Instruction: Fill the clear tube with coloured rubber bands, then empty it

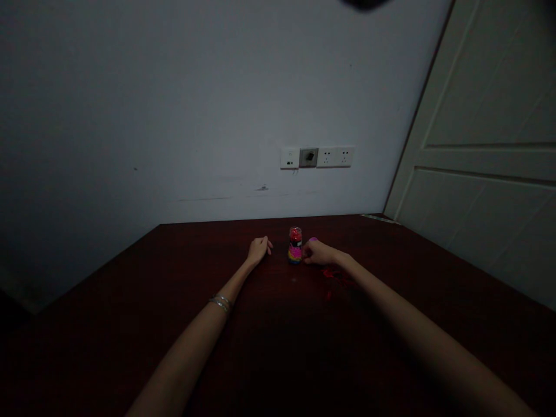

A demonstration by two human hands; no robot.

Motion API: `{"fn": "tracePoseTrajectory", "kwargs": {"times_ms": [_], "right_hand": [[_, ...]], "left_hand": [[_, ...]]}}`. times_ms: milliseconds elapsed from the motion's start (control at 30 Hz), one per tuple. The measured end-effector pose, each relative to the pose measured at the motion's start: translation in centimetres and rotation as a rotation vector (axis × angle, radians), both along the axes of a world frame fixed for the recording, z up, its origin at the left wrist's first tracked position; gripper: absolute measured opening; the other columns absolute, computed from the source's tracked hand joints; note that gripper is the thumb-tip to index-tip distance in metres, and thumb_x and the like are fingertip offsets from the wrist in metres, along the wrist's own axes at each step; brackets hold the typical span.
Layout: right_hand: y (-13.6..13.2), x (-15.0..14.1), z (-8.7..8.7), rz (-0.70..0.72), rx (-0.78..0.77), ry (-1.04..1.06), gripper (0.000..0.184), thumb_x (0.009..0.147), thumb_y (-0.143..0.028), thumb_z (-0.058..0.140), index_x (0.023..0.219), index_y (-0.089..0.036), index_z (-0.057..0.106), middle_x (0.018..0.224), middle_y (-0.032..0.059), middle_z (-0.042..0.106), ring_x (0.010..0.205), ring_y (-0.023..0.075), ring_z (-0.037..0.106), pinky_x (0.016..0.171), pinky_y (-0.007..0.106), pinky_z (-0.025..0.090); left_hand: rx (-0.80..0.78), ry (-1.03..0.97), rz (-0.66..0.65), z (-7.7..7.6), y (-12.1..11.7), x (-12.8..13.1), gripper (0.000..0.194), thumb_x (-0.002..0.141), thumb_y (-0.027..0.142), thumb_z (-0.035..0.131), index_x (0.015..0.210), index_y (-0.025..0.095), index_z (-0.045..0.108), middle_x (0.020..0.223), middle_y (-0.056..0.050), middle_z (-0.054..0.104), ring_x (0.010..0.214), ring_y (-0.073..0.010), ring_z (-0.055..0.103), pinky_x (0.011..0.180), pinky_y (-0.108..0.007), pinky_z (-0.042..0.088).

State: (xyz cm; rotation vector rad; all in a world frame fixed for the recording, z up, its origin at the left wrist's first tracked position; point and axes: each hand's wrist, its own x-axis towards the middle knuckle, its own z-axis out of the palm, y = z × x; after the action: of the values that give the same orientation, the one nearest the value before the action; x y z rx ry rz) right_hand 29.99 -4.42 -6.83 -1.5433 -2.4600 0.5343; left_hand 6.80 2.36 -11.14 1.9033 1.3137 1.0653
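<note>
A small clear jar point(295, 245) stands upright on the table, filled in layers of red, pink, yellow and blue, with a dark label. Just right of it is my right hand point(319, 253), its fingers bent together at the jar's side; whether they touch the glass or pinch something small is hidden. A purple round thing, perhaps a lid point(313, 239), peeks out behind that hand. Thin red strands point(336, 277) lie scattered below my right wrist. My left hand point(259, 250) rests on the tabletop left of the jar, fingers loosely bent and a little apart, holding nothing.
The dark red-brown table point(243, 359) reaches back to a pale wall point(208, 104). Sockets and switches point(317, 157) are set in the wall above the jar. A panelled white door point(486, 174) stands along the right side. The light is dim.
</note>
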Motion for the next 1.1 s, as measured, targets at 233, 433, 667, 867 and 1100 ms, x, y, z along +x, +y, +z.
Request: {"fn": "tracePoseTrajectory", "kwargs": {"times_ms": [233,433,667,867,1100], "right_hand": [[-0.9,0.3,-0.6,-0.056,-0.007,0.121,0.010,0.062,-0.008,0.051,0.067,-0.013,0.058,0.060,-0.0018,0.053,0.056,0.0084,0.047,0.049,0.016,0.033],[-1.4,0.4,-0.6,-0.079,0.038,0.132,0.017,0.060,-0.006,0.046,0.067,-0.012,0.060,0.059,-0.0004,0.055,0.056,0.0095,0.049,0.049,0.017,0.034],[-2.1,0.6,-0.2,-0.067,0.117,0.103,0.021,0.062,-0.006,0.047,0.070,-0.010,0.065,0.060,0.0006,0.058,0.054,0.0094,0.050,0.049,0.017,0.034],[-2.6,1.5,4.0,-0.086,0.253,0.254,0.020,0.067,-0.014,0.050,0.076,-0.012,0.068,0.066,0.0024,0.063,0.060,0.0118,0.054,0.058,0.020,0.039],[-2.7,-0.8,9.8,-0.056,0.412,0.396,0.019,0.070,-0.021,0.053,0.078,-0.012,0.068,0.069,0.0038,0.064,0.064,0.0126,0.055,0.062,0.023,0.042]], "left_hand": [[0.004,0.022,0.002,0.4,-0.4,0.0,0.045,0.083,0.039,0.027,0.060,0.016,0.059,0.047,-0.003,0.058,0.053,-0.0154,0.055,0.061,-0.025,0.040],[0.003,0.012,0.003,0.5,-0.6,0.0,0.045,0.084,0.038,0.027,0.060,0.016,0.059,0.048,-0.003,0.058,0.053,-0.0152,0.055,0.060,-0.024,0.040],[0.006,0.012,0.001,0.4,-0.5,0.0,0.045,0.084,0.039,0.028,0.061,0.016,0.059,0.048,-0.003,0.058,0.053,-0.0149,0.054,0.059,-0.024,0.039],[0.014,0.012,-0.021,0.0,-0.1,-0.1,0.046,0.084,0.041,0.027,0.062,0.015,0.059,0.048,-0.003,0.058,0.052,-0.0148,0.054,0.059,-0.024,0.039],[0.007,0.007,-0.009,0.2,-0.3,-0.1,0.046,0.083,0.042,0.028,0.060,0.016,0.059,0.048,-0.003,0.058,0.054,-0.0155,0.055,0.060,-0.025,0.039]]}}
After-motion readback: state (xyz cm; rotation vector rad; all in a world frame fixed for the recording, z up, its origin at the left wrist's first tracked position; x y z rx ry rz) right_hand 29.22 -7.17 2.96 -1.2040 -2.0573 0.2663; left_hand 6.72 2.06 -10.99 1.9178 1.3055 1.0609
